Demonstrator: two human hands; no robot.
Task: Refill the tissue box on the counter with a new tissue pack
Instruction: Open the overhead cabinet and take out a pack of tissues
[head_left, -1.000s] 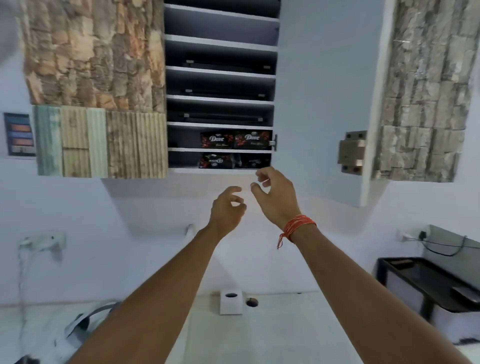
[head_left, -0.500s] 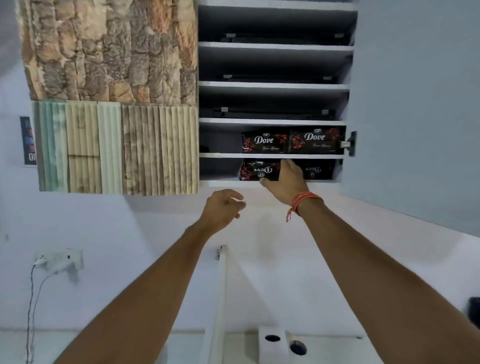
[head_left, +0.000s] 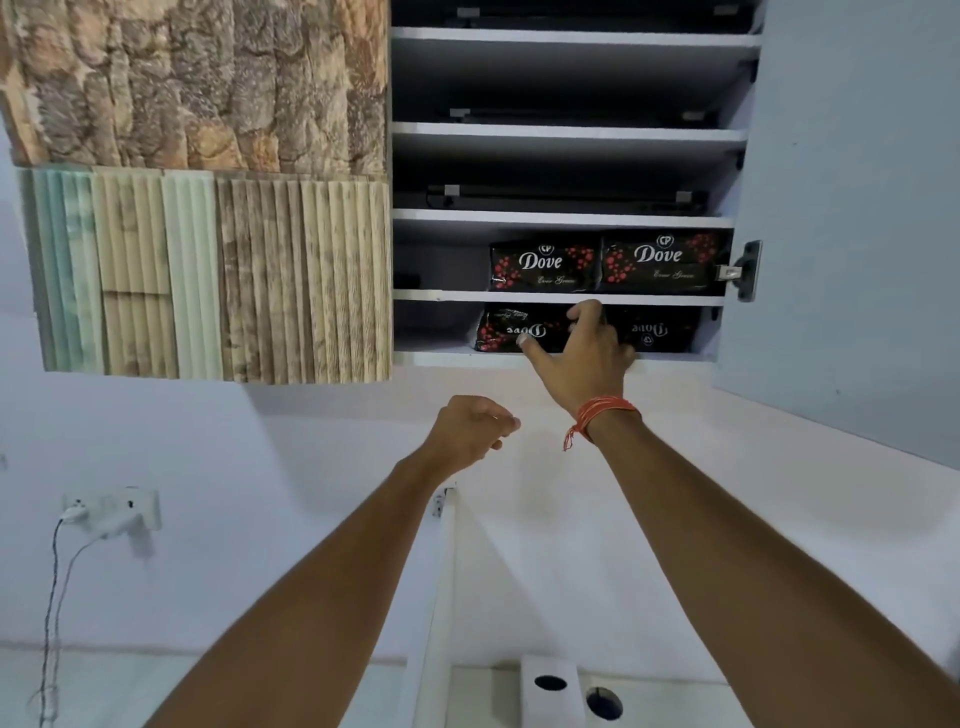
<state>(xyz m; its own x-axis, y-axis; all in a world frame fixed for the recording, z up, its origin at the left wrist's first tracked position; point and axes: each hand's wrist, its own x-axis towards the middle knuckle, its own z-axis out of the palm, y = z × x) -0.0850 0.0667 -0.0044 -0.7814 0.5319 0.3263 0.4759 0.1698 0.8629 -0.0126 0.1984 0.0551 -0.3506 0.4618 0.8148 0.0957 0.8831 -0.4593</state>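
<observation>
Black tissue packs are lying in the open cabinet (head_left: 561, 215), upper right of the frame. We are reaching our right hand (head_left: 584, 356) to the bottom shelf, fingers spread over the left tissue pack (head_left: 511, 330), touching its front. Our left hand (head_left: 470, 431) is hanging below centre, fingers loosely curled, empty. White tissue box (head_left: 551, 693) is standing on the tabletop (head_left: 478, 696) at bottom centre.

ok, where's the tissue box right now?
Head view, bottom centre: the white tissue box sits on the counter, directly below the open cabinet, between the two forearms.
</observation>
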